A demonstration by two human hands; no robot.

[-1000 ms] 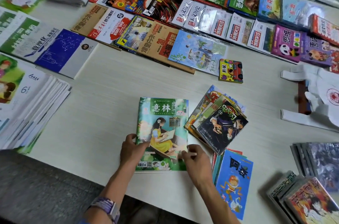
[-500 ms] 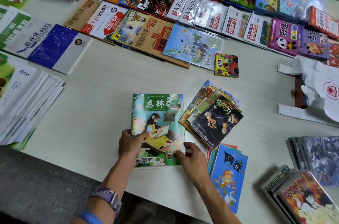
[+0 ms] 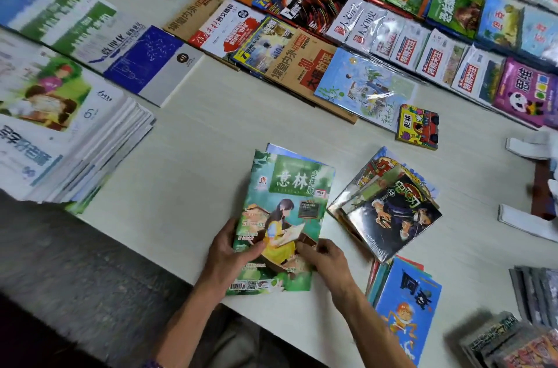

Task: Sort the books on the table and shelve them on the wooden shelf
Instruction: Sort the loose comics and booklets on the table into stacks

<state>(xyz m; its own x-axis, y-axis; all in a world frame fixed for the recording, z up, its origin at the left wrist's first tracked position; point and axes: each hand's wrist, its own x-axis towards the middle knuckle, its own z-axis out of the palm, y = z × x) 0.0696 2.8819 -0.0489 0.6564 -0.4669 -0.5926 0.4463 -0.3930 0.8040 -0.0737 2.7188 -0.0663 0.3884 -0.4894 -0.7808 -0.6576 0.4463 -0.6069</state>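
Stacks of white-edged workbooks [image 3: 90,153] lay fanned along the left side of the pale table [image 3: 193,156], and beyond them we saw a blue-and-white book [image 3: 151,65] lying flat. Near the table's front edge, at the middle, we found the green magazine [image 3: 287,216] — a girl in yellow on its cover — with a blue-edged book peeking out beneath its top edge. Our left hand [image 3: 229,250] gripped its lower left edge, thumb curled over the cover and fingers hidden under it. Our right hand [image 3: 326,259] held the lower right side, fingers bent onto the cover (how tightly we could not tell). Just right of the magazine sat a skewed pile of comic books [image 3: 389,210], and nearer us a blue-covered book [image 3: 407,304] topped another small stack. Rows of overlapping titles [image 3: 362,35] covered the far side.
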